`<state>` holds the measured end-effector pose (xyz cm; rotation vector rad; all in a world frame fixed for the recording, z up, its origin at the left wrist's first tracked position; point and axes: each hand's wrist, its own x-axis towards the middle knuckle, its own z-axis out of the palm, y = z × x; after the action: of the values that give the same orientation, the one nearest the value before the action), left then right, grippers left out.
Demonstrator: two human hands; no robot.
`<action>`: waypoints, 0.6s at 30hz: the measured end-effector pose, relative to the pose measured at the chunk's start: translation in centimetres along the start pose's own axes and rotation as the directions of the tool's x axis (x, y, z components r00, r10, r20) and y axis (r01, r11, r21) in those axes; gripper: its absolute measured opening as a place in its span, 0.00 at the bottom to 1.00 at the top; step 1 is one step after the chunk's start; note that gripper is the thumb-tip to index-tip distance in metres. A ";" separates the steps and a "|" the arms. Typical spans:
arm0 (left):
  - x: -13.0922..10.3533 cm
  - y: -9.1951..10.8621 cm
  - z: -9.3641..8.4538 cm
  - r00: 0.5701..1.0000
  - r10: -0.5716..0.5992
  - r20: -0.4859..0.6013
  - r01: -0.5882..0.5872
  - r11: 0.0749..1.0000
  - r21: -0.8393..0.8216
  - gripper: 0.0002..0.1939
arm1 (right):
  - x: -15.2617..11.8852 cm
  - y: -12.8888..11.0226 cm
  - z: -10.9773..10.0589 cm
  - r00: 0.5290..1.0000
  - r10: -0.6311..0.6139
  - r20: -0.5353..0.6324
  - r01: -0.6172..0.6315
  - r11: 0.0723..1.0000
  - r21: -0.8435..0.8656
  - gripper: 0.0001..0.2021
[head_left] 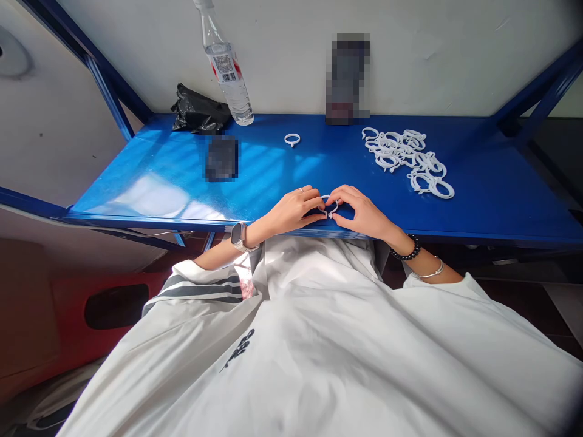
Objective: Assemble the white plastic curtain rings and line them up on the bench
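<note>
Since it's all going on at the front edge of the bench (483, 158), may as well start at the fingers. Left hand (298, 209) and right hand (364, 213) are almost touching, each with thumb and fingertips pinched on the same white ring (330, 215), one from either side. So neither hand is nearer, it sits right between them. It's round, so no real long axis to speak of, but its little nub points at the front edge, with a thumb tip just beside it on each side (the fingers cover a fair bit, so I can't tell if the ring is closed up there). I'd say the nub sitting between the thumbs is the relation that counts.

Going outward, there's a loose ring (292, 145) by itself, farther back and a bit left, closer to the left hand. Its nub faces the front edge too. The pile of rings (395, 144) is spread over the right half, so right hand's nearer for that. Toward the back left corner: a black plastic bag (200, 112), a water bottle (228, 73) next to it, and a dark blurred-out thing (221, 159) in front. A second blurred thing (347, 79) is at the back edge, between loose ring and pile.
</note>
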<state>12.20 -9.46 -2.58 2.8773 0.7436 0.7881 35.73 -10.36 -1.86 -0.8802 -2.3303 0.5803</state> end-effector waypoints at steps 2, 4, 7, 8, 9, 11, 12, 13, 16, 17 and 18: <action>0.0 0.0 0.0 1.000 -0.003 0.005 0.003 1.000 0.010 0.13 | 0.0 0.0 0.0 1.000 0.001 0.001 -0.001 1.000 0.012 0.07; 0.0 0.0 0.0 1.000 -0.004 0.010 0.004 1.000 0.013 0.13 | 0.0 0.1 0.0 1.000 0.008 0.001 -0.008 1.000 0.025 0.06; 0.1 0.0 0.0 1.000 -0.012 0.021 0.012 1.000 0.001 0.14 | 0.1 0.1 0.0 1.000 0.020 -0.001 -0.020 0.999 0.042 0.04; 0.1 0.0 0.0 1.000 -0.017 0.025 0.017 1.000 -0.003 0.14 | 0.1 0.1 0.0 1.000 0.023 -0.004 -0.023 0.999 0.046 0.04; 0.1 0.0 0.0 0.999 -0.023 0.029 0.023 1.000 -0.007 0.15 | 0.1 0.1 0.0 1.000 0.025 -0.005 -0.025 0.998 0.049 0.03; 0.1 -0.1 0.1 0.999 -0.030 0.034 0.030 0.999 -0.011 0.16 | 0.1 0.2 0.1 1.000 0.026 -0.005 -0.026 0.998 0.056 0.03; 0.1 -0.1 0.1 0.999 -0.033 0.035 0.033 0.999 -0.011 0.16 | 0.0 0.3 0.1 1.000 0.026 -0.005 -0.025 0.998 0.058 0.03; 0.1 -0.1 0.1 0.999 -0.034 0.036 0.035 0.999 -0.012 0.16 | 0.0 0.3 0.1 1.000 0.026 -0.004 -0.025 0.998 0.059 0.02; 0.0 -0.1 0.2 0.999 -0.036 0.034 0.036 0.999 -0.016 0.15 | 0.0 0.4 0.1 0.999 0.032 -0.007 -0.031 0.998 0.061 0.02; 0.0 -0.2 0.2 0.999 -0.035 0.032 0.036 0.999 -0.013 0.15 | 0.0 0.4 0.1 0.999 0.035 -0.010 -0.034 0.997 0.062 0.02; 0.0 -0.2 0.2 0.999 -0.033 0.030 0.034 0.999 -0.008 0.15 | 0.0 0.3 0.1 0.999 0.037 -0.014 -0.036 0.997 0.064 0.02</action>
<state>12.22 -9.30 -2.77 2.8544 0.7807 0.7408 35.81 -10.15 -2.13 -0.8963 -2.2734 0.6578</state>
